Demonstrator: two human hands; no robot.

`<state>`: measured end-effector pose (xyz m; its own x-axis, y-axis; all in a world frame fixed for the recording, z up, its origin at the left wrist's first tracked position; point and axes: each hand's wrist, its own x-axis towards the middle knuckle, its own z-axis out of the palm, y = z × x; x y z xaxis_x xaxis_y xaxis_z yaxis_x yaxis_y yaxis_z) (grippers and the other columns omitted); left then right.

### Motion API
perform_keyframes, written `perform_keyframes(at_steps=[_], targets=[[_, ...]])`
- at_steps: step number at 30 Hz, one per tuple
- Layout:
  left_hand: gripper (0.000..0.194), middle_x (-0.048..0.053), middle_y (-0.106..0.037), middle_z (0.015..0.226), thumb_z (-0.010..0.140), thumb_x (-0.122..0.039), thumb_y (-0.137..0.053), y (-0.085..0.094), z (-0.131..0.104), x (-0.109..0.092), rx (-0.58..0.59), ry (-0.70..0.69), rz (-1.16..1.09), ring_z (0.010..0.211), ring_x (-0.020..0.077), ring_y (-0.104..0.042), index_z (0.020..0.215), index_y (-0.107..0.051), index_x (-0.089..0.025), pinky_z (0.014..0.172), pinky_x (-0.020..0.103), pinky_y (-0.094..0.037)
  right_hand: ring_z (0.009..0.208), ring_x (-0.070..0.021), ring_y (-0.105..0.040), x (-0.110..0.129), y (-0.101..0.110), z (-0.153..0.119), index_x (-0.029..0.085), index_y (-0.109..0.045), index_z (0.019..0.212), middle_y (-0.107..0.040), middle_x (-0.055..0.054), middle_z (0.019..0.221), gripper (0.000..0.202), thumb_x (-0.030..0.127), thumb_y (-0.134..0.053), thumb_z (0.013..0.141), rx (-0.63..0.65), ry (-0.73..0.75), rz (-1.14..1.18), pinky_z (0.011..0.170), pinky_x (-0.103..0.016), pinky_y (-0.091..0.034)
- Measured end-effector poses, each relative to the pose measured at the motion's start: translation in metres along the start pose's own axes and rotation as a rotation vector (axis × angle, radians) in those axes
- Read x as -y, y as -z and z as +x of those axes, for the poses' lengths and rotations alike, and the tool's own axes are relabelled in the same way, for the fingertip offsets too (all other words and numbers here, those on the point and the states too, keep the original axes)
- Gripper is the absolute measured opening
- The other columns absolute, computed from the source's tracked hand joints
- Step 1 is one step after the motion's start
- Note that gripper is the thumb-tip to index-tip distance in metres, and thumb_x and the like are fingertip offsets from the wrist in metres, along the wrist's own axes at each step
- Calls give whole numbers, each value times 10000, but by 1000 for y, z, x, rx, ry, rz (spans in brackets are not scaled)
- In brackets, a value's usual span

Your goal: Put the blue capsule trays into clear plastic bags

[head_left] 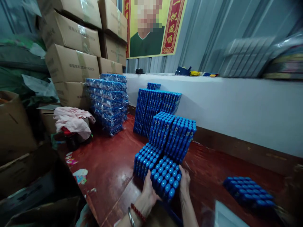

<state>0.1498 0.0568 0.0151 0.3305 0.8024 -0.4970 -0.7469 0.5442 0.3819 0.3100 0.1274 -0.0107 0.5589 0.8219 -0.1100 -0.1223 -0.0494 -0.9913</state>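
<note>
Blue is the near block (pixel 166 179), made of many small round-topped pieces standing close together. I see the left hand (pixel 149 192), with a red bead bracelet and a silver bangle above it, on its left side, and the right hand (pixel 185 182) on its right side. The hands are apart from each other, clamped on this block between them. If its bottom touches the red table (pixel 106 170), I cannot tell. Just left of the near block stands a similar block (pixel 146 159). Behind it are two taller stacks (pixel 174 135), and farther back a wide stack (pixel 156 107). Well apart to its right is a low blue group (pixel 248 191). Far behind it, to the left, I see plastic-wrapped packs (pixel 107 102), a pink cloth (pixel 73 121) and piled cardboard boxes (pixel 71 63).
</note>
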Motion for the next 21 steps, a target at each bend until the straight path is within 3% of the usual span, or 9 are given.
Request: perform_keyframes(at_steps=[3,8,12,16,21], targets=[[688,183,-482,1381,895,-572,-197,-3,-15,6,13,-26,-30,1251,348,-457,1422,-341,-155,984,597,-343,789,-238,-580,2,5,-13,189,-556,803,-622,-15,754,504,567,-645,482,-24,-30,41,711,-356,-471],[528,104,-647,1156,930,-489,-248,1,-55,26,-49,-134,35,1052,263,-585,1272,-511,-186,925,468,-437,911,-230,-574,0,21,-49,181,-591,847,-648,-38,881,434,520,-586,576,30,52,81,782,-329,-464],[461,64,-679,973,944,-470,-265,14,-88,44,-92,-174,88,901,217,-614,1089,-604,-193,878,420,-468,929,-203,-574,-8,37,-81,170,-614,851,-659,-34,915,409,509,-548,632,76,75,83,843,-306,-447],[458,88,-667,1073,960,-445,-242,30,-111,54,-175,-69,69,958,221,-628,1141,-583,-199,875,431,-479,844,-195,-573,-13,50,-115,168,-625,817,-657,-27,840,371,495,-586,646,74,86,70,809,-309,-447],[477,105,-619,1225,959,-467,-240,51,-126,59,-151,-5,122,1105,244,-587,1188,-562,-201,919,473,-464,818,-182,-560,-24,58,-139,165,-628,819,-643,-16,816,365,487,-614,650,24,81,76,798,-302,-440]])
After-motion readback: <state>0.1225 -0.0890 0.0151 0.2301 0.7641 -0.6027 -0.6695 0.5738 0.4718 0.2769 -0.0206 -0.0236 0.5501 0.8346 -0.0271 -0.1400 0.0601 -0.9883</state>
